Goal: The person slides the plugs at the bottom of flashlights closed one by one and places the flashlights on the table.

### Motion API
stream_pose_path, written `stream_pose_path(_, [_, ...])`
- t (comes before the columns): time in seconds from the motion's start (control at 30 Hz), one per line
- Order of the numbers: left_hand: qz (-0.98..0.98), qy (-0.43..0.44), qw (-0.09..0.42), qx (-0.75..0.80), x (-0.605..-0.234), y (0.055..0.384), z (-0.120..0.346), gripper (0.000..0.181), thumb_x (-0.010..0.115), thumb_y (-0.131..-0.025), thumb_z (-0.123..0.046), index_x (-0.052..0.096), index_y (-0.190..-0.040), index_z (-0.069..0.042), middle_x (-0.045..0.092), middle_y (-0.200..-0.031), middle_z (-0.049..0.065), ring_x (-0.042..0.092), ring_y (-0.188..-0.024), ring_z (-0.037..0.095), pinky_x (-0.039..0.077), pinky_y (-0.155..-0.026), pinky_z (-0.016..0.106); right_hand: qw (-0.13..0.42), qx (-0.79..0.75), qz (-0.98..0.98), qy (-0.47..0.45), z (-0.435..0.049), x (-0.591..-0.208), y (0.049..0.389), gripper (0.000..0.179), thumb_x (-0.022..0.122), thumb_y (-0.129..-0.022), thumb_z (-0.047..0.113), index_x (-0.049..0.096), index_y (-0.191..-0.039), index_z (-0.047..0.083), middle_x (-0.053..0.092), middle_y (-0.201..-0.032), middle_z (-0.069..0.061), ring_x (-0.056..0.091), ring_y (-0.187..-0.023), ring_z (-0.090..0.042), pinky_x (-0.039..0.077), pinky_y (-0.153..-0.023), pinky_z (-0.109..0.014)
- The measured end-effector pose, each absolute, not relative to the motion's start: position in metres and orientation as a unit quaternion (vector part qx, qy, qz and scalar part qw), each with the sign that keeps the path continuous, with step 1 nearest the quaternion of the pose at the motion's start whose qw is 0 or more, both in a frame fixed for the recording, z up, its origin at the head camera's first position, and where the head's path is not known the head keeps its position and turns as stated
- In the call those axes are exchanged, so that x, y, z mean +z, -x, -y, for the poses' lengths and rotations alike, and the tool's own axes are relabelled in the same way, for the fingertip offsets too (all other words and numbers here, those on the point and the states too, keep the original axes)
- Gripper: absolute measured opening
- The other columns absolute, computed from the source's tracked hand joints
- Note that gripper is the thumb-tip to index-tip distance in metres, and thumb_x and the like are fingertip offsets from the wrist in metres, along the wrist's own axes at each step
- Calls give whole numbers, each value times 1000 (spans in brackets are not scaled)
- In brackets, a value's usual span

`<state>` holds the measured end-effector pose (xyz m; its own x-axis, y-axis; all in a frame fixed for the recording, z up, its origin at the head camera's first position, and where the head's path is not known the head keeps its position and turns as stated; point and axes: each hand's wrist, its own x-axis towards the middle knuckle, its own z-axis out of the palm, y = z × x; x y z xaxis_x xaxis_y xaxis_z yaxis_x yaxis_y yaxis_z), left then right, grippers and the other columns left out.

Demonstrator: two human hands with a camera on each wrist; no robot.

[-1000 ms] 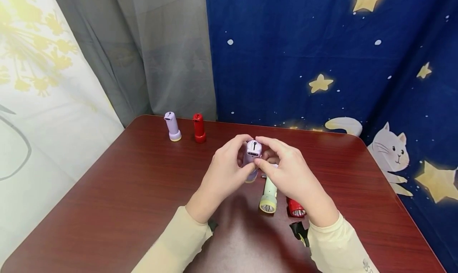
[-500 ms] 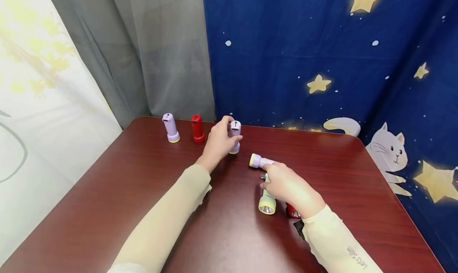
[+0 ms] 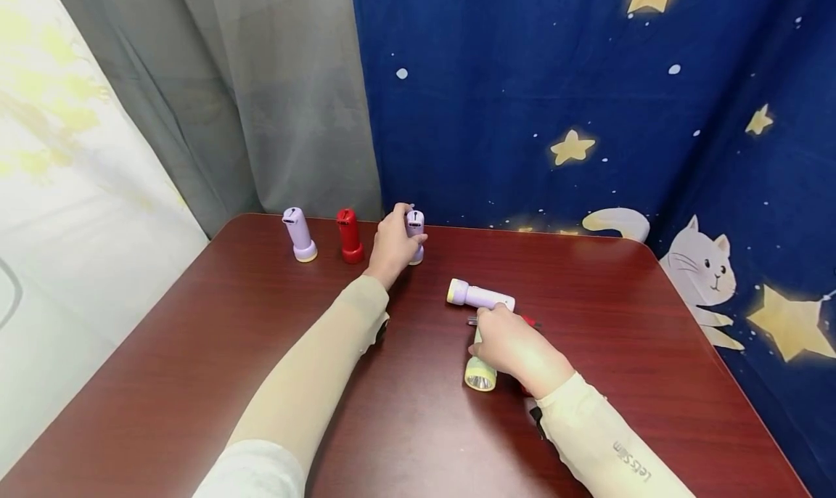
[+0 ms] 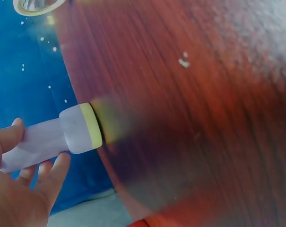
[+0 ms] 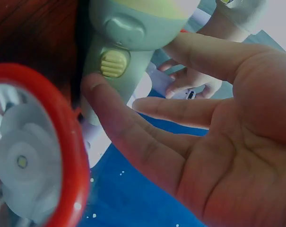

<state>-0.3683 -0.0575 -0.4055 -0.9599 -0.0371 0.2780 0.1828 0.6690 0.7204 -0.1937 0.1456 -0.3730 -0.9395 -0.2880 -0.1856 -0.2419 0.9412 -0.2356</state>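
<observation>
There, the left hand (image 3: 394, 244) had its fingers curled round an upright lilac torch (image 4: 79, 130) near the surface's (image 3: 392, 411) far edge! Nearer, the right hand's (image 3: 516, 342) half-open fingers loosely gripped the lying green torch (image 5: 119, 71).

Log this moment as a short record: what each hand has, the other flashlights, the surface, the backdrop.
Left hand: holds one lavender flashlight upright, yellow-rimmed end down
Right hand: grips the green flashlight; whether lifted, unclear
Standing, left of left hand: second lavender flashlight, red flashlight
Lying: third lavender flashlight; another red flashlight, mostly hidden by the right hand in the head view
Surface: reddish-brown table
Backdrop: gray curtain, blue starry curtain
</observation>
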Motion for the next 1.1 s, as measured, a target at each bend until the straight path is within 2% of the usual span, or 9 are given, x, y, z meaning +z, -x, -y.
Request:
stream_pose_path(0.17, [905, 29, 132, -404, -405, 370, 61, 60, 83, -92, -16, 50, -141, -13, 66, -136, 18, 68, -119, 36, 57, -109, 53, 100, -116, -981, 116, -144, -374, 195, 24, 82, -92, 21, 69, -92, 1, 67, -84, -11, 64, -77, -24, 58, -74, -39])
stream_pose_path(0.3, [906, 20, 126, -404, -404, 370, 65, 59, 84, -92, -16, 50, -140, -14, 66, -134, 18, 68, -119, 36, 57, -108, 54, 94, -130, -982, 98, -144, -375, 196, 24, 83, -91, 20, 67, -80, 7, 66, -74, -5, 64, -68, -21, 57, -68, -37])
stream_pose_path(0.43, [909, 18, 104, -402, -401, 369, 68, 64, 83, -92, -19, 47, -144, -16, 64, -137, 18, 66, -123, 36, 57, -109, 55, 96, -134, -982, 88, -144, -376, 197, 24, 82, -92, 21, 68, -78, 8, 67, -74, -5, 65, -69, -21, 58, -70, -37])
stream_pose_path(0.53, [913, 23, 107, -392, -398, 367, 70, 64, 83, -93, -21, 47, -146, -16, 65, -137, 17, 66, -123, 35, 57, -108, 55, 101, -132, -982, 89, -144, -377, 197, 24, 81, -93, 21, 69, -77, 8, 66, -74, -5, 65, -70, -21, 57, -70, -36])
stream_pose_path(0.8, [927, 59, 118, -352, -385, 364, 76, 43, 79, -96, -21, 60, -134, -12, 67, -131, 16, 66, -117, 33, 59, -105, 49, 94, -136, -983, 86, -144, -380, 198, 28, 82, -92, 21, 68, -70, 9, 65, -69, -5, 63, -65, -20, 54, -64, -33])
stream_pose_path(1.1, [931, 56, 114, -343, -384, 361, 79, 48, 79, -96, -24, 58, -136, -12, 65, -131, 16, 64, -119, 33, 57, -107, 50, 87, -141, -982, 89, -144, -382, 201, 27, 84, -89, 20, 69, -70, 9, 66, -70, -5, 64, -66, -21, 55, -64, -34])
